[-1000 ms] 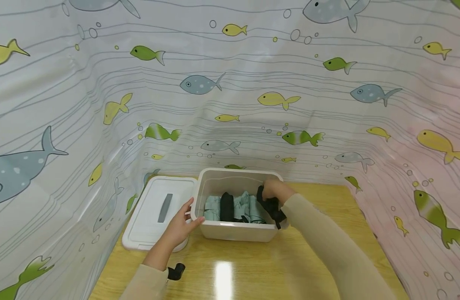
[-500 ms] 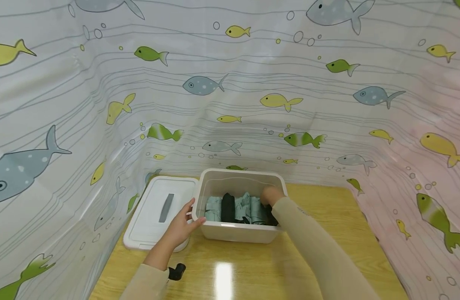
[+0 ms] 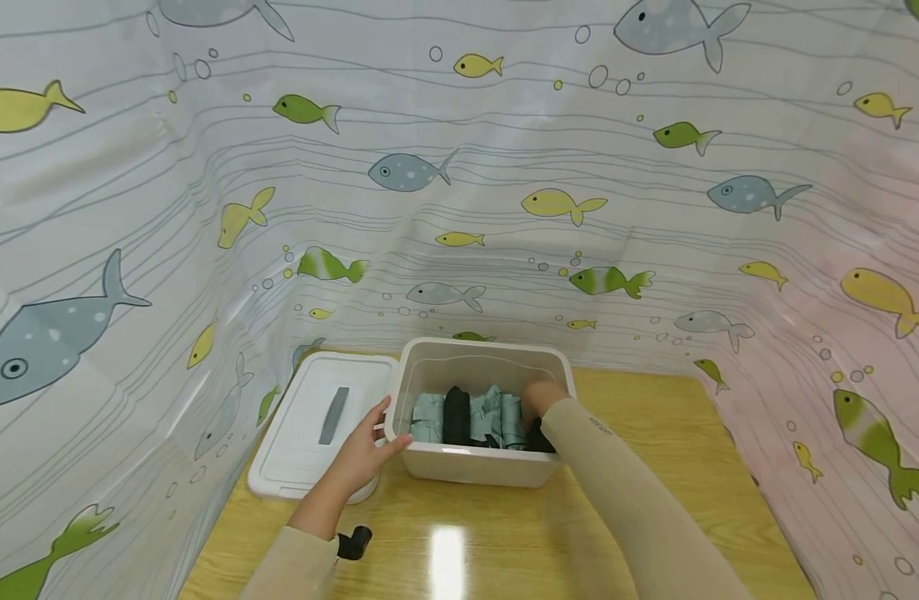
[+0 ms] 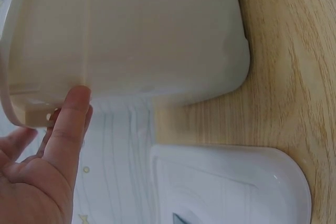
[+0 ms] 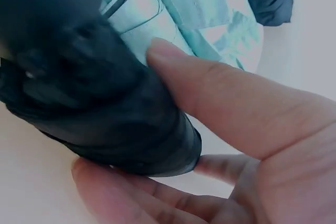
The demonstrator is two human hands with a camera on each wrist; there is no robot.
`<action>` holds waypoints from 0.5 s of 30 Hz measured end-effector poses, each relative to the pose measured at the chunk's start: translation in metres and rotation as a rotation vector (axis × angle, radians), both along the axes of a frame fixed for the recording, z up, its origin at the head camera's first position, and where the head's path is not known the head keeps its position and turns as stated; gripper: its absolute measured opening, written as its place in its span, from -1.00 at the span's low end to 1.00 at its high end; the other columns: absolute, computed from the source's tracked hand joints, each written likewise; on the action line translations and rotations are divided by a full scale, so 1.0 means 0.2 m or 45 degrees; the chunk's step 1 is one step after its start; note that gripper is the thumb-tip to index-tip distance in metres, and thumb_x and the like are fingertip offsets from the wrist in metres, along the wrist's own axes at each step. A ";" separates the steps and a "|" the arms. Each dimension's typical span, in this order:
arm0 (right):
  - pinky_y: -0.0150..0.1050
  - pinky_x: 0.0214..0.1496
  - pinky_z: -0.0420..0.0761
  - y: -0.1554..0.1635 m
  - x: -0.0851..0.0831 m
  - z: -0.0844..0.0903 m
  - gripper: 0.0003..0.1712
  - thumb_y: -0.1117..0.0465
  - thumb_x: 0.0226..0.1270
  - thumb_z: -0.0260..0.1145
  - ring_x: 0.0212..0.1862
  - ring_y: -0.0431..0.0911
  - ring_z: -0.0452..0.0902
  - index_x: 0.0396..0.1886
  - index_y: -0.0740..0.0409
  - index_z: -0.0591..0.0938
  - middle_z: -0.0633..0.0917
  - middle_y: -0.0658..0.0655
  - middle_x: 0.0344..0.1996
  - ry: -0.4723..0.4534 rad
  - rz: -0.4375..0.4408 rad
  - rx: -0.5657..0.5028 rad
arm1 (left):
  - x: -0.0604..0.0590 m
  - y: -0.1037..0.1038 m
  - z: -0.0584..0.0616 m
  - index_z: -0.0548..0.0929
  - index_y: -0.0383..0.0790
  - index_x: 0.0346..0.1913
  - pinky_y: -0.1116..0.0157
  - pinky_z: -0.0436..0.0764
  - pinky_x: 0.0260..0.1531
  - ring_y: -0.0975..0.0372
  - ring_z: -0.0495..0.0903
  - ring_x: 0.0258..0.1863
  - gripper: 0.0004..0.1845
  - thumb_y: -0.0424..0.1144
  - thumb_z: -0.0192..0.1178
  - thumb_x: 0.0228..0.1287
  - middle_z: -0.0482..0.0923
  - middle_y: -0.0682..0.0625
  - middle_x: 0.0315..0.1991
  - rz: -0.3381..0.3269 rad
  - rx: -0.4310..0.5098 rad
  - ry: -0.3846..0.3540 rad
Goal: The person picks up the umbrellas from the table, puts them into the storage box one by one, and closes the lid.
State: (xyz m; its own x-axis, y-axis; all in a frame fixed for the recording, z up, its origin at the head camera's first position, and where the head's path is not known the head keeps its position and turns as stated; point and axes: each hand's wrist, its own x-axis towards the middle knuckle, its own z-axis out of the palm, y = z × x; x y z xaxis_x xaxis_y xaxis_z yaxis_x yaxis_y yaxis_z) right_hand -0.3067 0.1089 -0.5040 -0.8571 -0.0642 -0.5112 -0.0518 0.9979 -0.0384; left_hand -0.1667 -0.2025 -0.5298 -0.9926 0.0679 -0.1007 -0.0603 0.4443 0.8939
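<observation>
Black folded umbrella (image 5: 100, 114): my right hand (image 3: 543, 398) grips it between thumb and curled fingers, low at the right end inside the white bin (image 3: 474, 467). My left hand (image 3: 362, 454), fingers relaxed, steadies the bin's near-left rim. I judge placement is under way; next, seat it beside the teal umbrellas (image 3: 496, 417), then release. The lid (image 3: 317, 425) lies left.

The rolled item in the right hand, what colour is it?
Black, seen best in the right wrist view.

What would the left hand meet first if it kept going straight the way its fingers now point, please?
Nothing new: the left hand already touches the left end wall of the white bin, thumb on its corner. Pushing on would probably just shove the bin.
</observation>
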 end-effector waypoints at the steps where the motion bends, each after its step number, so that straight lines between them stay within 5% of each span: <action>1: 0.02 0.15 0.56 0.00 0.00 0.00 -0.39 0.14 -0.06 0.68 0.03 0.09 0.54 -0.02 0.25 0.64 0.63 0.25 0.01 -0.002 0.004 0.008 | 0.00 0.00 0.00 0.05 -0.06 0.61 -0.09 0.53 0.14 -0.21 0.40 0.31 0.00 0.11 0.36 0.26 0.24 -0.34 0.42 0.000 -0.003 -0.001; 8: 0.04 0.17 0.57 -0.01 0.03 0.01 -0.59 0.09 -0.10 0.71 0.03 0.10 0.59 -0.29 0.18 0.76 0.71 0.20 -0.06 -0.027 0.124 0.125 | 0.00 -0.01 0.00 0.03 -0.13 0.61 -0.06 0.55 0.13 -0.20 0.40 0.31 -0.03 0.02 0.35 0.32 0.26 -0.35 0.40 0.002 -0.003 0.019; 15: 0.02 0.07 0.63 0.02 0.07 -0.01 -0.61 0.16 -0.20 0.76 -0.05 0.11 0.62 -0.47 0.16 0.69 0.73 0.23 -0.16 0.041 0.225 0.099 | 0.00 0.00 -0.01 0.03 -0.10 0.61 -0.11 0.51 0.16 -0.23 0.39 0.31 -0.03 0.04 0.35 0.31 0.25 -0.35 0.41 -0.003 -0.006 0.008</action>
State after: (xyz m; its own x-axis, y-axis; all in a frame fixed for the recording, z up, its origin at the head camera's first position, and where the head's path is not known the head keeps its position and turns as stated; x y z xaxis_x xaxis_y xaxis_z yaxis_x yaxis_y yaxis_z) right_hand -0.2931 0.1135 -0.5051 -0.8521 -0.1763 -0.4928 -0.2262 0.9731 0.0430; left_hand -0.1671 -0.2029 -0.5312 -0.9930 0.0700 -0.0950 -0.0538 0.4486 0.8921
